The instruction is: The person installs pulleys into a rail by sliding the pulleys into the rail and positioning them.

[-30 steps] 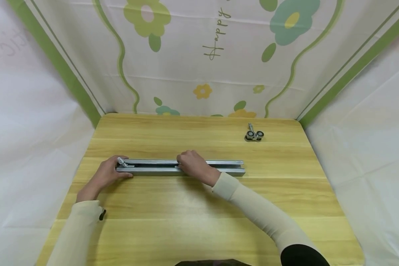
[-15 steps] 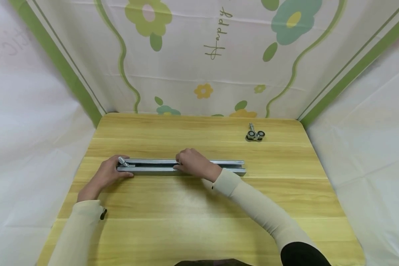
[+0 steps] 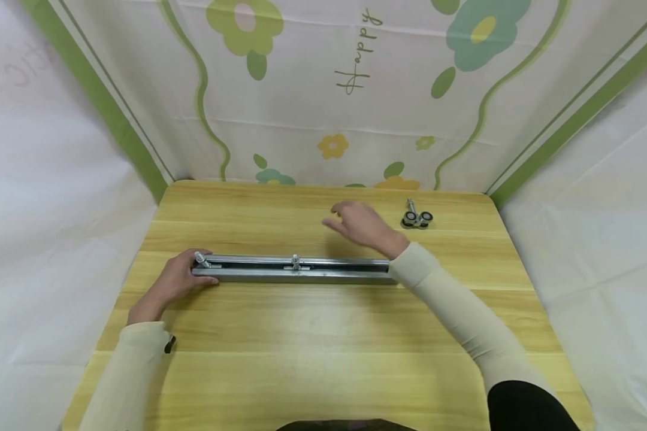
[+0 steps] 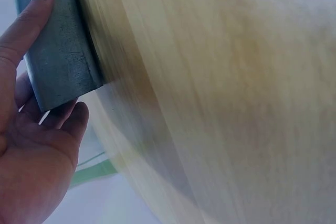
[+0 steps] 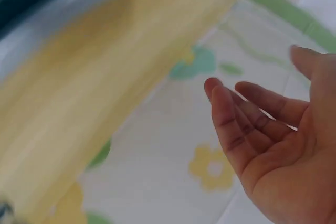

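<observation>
A long slotted metal channel rail [image 3: 345, 278] lies across the table. My left hand [image 3: 175, 282] grips its left end, thumb along the near side and fingers at the far side. In the left wrist view that thumb lies on the rail's grey side wall [image 4: 62, 45]. One threaded bolt [image 3: 202, 260] leans out of the slot at the left end; another bolt [image 3: 296, 261] stands up near the middle. My right hand [image 3: 365, 225] is above the table behind the rail, holding nothing. The right wrist view shows its fingers [image 5: 231, 129] loosely bent and the thumb apart.
A loose trolley roller [image 3: 417, 219] with small black-rimmed wheels and a bolt sits at the back right of the wooden table [image 3: 313, 353]. A flower-printed cloth [image 3: 302, 108] hangs directly behind the table, with white cloth [image 3: 598, 251] on both sides.
My right hand has let go at the middle of the rail and moved back and to the right, uncovering the bolt there. The left hand keeps its grip on the rail.
</observation>
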Available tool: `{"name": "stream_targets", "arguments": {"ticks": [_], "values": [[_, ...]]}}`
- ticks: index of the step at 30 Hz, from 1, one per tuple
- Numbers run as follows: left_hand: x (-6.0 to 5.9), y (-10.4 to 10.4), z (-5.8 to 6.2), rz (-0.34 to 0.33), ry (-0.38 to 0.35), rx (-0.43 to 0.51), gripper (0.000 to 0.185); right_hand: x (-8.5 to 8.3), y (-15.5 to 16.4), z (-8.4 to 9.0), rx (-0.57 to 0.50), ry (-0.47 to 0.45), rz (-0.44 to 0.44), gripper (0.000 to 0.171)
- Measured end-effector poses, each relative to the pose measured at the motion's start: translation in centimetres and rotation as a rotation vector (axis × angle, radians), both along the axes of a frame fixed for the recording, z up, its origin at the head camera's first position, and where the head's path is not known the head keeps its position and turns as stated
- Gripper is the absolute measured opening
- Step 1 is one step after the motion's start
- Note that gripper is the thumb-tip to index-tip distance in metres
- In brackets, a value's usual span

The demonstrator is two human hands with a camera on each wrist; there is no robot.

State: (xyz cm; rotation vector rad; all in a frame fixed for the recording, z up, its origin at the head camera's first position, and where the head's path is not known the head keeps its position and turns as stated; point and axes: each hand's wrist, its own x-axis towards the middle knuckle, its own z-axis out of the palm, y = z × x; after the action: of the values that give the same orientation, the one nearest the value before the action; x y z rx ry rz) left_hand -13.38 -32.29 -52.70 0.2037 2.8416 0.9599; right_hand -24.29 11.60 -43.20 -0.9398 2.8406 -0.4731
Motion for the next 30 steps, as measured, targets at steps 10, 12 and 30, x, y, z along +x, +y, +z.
{"name": "stream_targets", "arguments": {"ticks": [10,12,30], "values": [[0.3,-0.1,0.0,0.026,-0.022,0.023,0.073,-6.5,10.6,0.4,0.146,-0.043,-0.240,0.044],[0.4,-0.1,0.0,0.030,-0.029,0.025,0.073,-7.5,12.4,0.0,0.176,-0.071,-0.296,0.037],[0.1,-0.2,0.1,0.028,-0.021,0.024,0.071,-10.6,17.7,-5.7,0.111,-0.298,-0.535,0.044]]}}
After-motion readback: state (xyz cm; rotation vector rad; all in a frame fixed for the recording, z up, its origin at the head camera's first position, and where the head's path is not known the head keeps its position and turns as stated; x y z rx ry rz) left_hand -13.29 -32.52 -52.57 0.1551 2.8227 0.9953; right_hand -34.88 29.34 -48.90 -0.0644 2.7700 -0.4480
